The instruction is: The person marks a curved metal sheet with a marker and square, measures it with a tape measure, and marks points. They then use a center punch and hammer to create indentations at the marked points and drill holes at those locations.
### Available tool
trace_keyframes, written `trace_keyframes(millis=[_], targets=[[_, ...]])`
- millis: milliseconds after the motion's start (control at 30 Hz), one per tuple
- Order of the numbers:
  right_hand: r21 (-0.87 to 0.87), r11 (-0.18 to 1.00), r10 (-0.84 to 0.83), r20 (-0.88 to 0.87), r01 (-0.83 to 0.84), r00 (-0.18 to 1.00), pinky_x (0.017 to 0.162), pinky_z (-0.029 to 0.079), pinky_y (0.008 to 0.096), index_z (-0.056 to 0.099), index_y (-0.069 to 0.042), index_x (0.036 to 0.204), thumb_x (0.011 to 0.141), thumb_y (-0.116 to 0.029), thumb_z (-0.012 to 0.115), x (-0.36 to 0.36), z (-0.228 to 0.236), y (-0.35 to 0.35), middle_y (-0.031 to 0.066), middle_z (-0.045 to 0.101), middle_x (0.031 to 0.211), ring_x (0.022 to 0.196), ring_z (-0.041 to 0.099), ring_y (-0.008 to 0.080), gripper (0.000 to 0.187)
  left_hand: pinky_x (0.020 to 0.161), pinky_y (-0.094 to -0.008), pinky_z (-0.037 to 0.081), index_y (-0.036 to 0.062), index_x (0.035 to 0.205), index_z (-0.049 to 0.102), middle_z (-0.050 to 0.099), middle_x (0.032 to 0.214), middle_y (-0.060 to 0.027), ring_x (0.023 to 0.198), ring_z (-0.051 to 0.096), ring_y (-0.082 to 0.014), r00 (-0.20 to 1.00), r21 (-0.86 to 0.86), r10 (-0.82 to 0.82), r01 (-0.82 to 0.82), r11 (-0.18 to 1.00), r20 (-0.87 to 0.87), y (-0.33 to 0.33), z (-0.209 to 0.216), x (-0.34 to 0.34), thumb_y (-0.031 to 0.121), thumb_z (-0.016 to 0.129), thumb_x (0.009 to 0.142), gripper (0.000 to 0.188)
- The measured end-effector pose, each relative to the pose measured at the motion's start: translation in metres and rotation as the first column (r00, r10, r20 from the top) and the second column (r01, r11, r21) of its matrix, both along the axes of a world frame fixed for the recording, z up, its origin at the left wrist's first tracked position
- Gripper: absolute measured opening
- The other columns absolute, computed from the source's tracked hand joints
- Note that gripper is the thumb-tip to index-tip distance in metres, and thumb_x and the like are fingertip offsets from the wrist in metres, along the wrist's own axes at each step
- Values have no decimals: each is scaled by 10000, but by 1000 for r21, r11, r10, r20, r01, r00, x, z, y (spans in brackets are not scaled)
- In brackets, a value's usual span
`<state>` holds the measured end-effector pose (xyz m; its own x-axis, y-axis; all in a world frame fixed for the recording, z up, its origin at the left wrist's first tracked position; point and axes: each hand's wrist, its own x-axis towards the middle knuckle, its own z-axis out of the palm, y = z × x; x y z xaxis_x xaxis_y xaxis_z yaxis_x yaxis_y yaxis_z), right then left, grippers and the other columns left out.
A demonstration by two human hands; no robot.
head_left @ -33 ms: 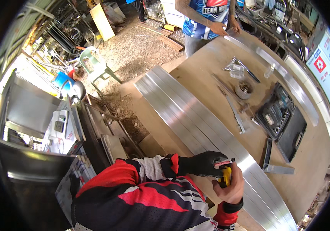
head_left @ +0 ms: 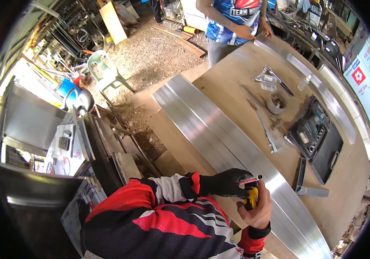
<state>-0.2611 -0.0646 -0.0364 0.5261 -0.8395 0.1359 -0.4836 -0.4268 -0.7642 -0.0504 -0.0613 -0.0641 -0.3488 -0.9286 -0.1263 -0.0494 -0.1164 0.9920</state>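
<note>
My left hand (head_left: 228, 182), in a black glove, is closed around a slim red-and-white pen (head_left: 249, 180) with a dark end. Against it, my bare right hand (head_left: 260, 209) grips a yellow and black tape measure (head_left: 251, 198). Fingers hide part of both items. Both hands are over the near-left edge of long, shiny metal bars (head_left: 211, 127), which lie side by side across the table. Whether any tape is pulled out, I cannot tell.
On the brown table (head_left: 223, 82) are an open black socket-set case (head_left: 319, 138), a metal square (head_left: 312, 191), a round tin (head_left: 275, 103) and loose tools. Across it, a person in a blue shirt (head_left: 228, 26) touches another metal bar (head_left: 319, 80). A green chair (head_left: 105, 73) stands left.
The view has shifted very slightly. Both my hands keep the same hold on the pen and the tape measure.
</note>
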Motion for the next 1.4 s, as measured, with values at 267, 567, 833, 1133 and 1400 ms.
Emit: trace_keyframes(millis=[267, 567, 833, 1133, 1400], targets=[[150, 988, 75, -339, -25, 938, 802, 533, 474, 497, -105, 1425, 669, -239, 819, 146, -5, 2, 198, 642, 1070, 941, 634, 408, 833, 706, -325, 538, 43, 994, 650, 640, 825, -17, 768, 607, -108, 981, 100, 58, -41, 994, -184, 0, -62, 218, 140, 840, 769, 310], [187, 952, -63, -659, 244, 750, 908, 518, 458, 606, -198, 1291, 644, -164, 807, 86, -40, -10, 158, 607, 1138, 1093, 595, 378, 679, 357, -271, 340, 42, 1032, 697, 695, 749, -34, 408, 484, -97, 503, 41, 826, -859, 511, 255, -35, -104, 507, 74, 795, 805, 250], [94, 957, -145, -665, 274, 732, 891, 520, 463, 645, -182, 1208, 689, -181, 757, 88, -57, -5, 170, 616, 1078, 1055, 603, 387, 531, 629, -294, 518, 6, 1075, 729, 744, 881, -79, 767, 709, -177, 580, 45, 751, -800, 599, 316, -62, -144, 529, 122, 822, 782, 329], [26, 944, -222, -689, 329, 690, 888, 548, 454, 635, -266, 1277, 714, -178, 742, 82, -54, -12, 100, 629, 1113, 1117, 618, 325, 580, 356, -259, 334, 48, 1176, 720, 610, 712, 6, 420, 444, -84, 605, -21, 652, -726, 688, 457, -69, -149, 521, 235, 792, 877, 359], [84, 920, -188, -763, 382, 619, 865, 560, 460, 626, -316, 1295, 725, -197, 754, 74, -61, -7, 90, 629, 1148, 1140, 613, 303, 596, 350, -278, 337, 78, 1282, 663, 557, 670, 16, 398, 440, -85, 688, -1, 570, -637, 770, 450, -54, -143, 513, 291, 732, 937, 410]])
